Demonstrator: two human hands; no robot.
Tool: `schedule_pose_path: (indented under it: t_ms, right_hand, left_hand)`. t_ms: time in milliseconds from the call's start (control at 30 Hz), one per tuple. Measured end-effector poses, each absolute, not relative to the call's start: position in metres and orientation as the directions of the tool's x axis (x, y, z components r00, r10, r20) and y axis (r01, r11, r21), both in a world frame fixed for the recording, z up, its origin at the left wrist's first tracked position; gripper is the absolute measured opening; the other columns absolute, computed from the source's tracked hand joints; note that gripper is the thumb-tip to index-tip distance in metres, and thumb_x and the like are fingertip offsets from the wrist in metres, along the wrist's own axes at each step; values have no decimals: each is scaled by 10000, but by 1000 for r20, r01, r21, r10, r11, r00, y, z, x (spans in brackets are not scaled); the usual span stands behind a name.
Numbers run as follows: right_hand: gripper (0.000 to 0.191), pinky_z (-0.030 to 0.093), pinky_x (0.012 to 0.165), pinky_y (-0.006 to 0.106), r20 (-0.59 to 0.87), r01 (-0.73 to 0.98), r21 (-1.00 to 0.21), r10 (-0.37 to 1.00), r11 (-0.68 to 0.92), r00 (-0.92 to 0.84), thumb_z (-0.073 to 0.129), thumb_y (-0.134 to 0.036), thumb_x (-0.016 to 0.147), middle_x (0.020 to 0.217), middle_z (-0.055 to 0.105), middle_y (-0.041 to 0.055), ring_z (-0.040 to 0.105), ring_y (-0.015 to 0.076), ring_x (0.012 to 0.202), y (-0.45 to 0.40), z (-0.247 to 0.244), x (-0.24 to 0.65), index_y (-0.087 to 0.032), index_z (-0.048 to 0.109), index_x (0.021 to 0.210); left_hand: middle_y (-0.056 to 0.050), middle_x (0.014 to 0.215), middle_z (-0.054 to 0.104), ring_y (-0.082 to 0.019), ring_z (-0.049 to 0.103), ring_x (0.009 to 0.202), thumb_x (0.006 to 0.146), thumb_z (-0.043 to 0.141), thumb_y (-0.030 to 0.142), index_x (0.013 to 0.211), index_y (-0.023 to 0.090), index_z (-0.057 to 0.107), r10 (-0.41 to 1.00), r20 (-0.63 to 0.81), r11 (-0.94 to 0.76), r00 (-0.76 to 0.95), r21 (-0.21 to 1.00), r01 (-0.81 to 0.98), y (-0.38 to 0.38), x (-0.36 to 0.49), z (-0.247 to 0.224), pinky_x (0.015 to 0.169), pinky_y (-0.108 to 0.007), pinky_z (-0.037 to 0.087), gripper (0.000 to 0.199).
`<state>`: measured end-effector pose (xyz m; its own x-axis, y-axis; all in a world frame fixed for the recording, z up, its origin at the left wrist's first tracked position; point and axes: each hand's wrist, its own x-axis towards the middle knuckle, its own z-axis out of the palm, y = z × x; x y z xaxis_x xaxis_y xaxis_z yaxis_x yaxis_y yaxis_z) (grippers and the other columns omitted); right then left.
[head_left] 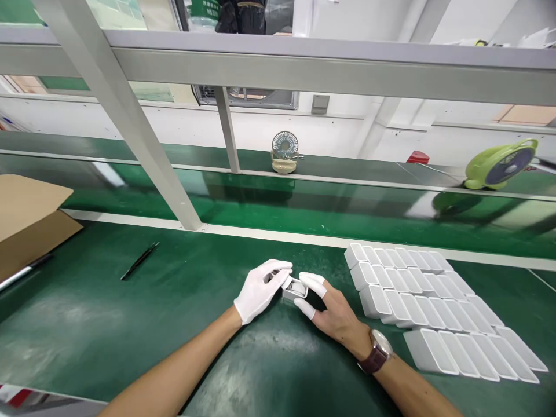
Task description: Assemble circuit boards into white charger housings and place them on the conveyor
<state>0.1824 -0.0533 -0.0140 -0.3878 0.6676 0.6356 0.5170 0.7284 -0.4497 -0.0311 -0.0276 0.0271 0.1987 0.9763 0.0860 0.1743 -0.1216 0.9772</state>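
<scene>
My left hand [259,289], in a white glove, and my right hand [332,310], bare with white finger cots and a wristwatch, meet on a small white box [294,288] resting on the green table mat. Left fingertips pinch its left end, where something small and dark shows. The right thumb and forefinger hold its right side. To the right lie several rows of identical white boxes [417,289], overlapping like tiles.
A black pen [139,260] lies on the mat at left. A cardboard box [26,223] sits at the far left edge. Beyond a white strip runs a green conveyor [304,202]. Behind it stand a small desk fan [284,152] and a green fan [501,164]. A slanted metal post [130,133] crosses the left.
</scene>
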Motion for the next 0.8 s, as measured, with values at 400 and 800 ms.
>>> schedule_pose_path:
  t_ms: [400, 800]
  right_hand:
    - [447, 602, 954, 415, 532, 445, -577, 729, 685, -431, 591, -207, 961, 1231, 664, 102, 668, 232, 1128, -54, -9, 180, -260, 509, 1398]
    - [452, 599, 939, 383, 546, 473, -502, 689, 724, -476, 585, -170, 957, 1293, 609, 103, 654, 220, 1133, -56, -15, 179, -298, 543, 1388]
  left_hand:
    - [-62, 1056, 735, -182, 693, 891, 914, 651, 414, 1102, 191, 724, 978, 20, -54, 206, 986, 157, -26, -30, 22, 813, -301, 560, 301]
    - [-55, 1078, 727, -187, 677, 935, 921, 645, 410, 1083, 208, 735, 976, 0, -42, 220, 982, 186, -27, -29, 27, 838, -302, 535, 274]
